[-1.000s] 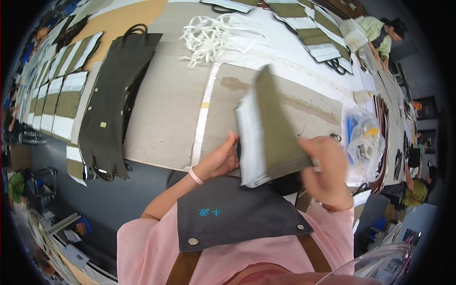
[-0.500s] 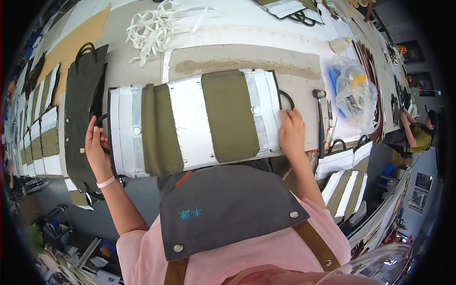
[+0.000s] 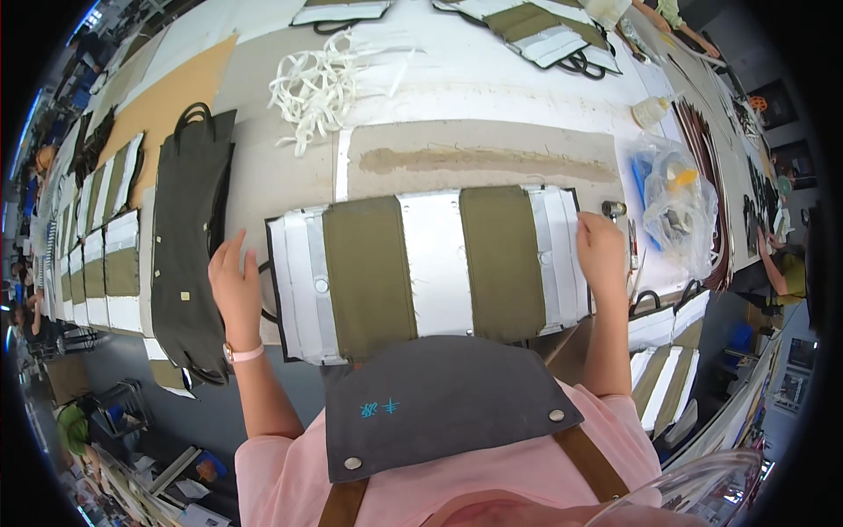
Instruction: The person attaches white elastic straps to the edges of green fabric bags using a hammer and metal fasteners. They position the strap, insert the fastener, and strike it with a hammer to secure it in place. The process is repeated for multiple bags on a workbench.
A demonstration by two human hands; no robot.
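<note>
1. Between a worker's two bare hands, a striped bag panel (image 3: 436,263) of olive fabric and white bands lay flat at the near edge of a worktable (image 3: 290,176), its lower margin partly hidden behind the dark grey apron (image 3: 448,395).
2. Just left of the panel, the left hand (image 3: 235,285) was loosely open, fingers extended and gripping nothing; a black handle loop (image 3: 266,294) lay just to its right, though contact could not be told.
3. At the panel's opposite end, the right hand (image 3: 603,255) was slightly bent, fingertips at the dark-edged border; whether they pinched it could not be told.
4. Near the left hand, on its left, stretched a long dark bag (image 3: 189,246) with looped handles; beyond the hand, farther up the table, sat a tangle of white strips (image 3: 307,92).
5. Just right of the right hand's fingers lay a hammer (image 3: 614,209), with a clear plastic bag (image 3: 680,215) farther right; below and right of that hand were more striped panels (image 3: 663,378).
</note>
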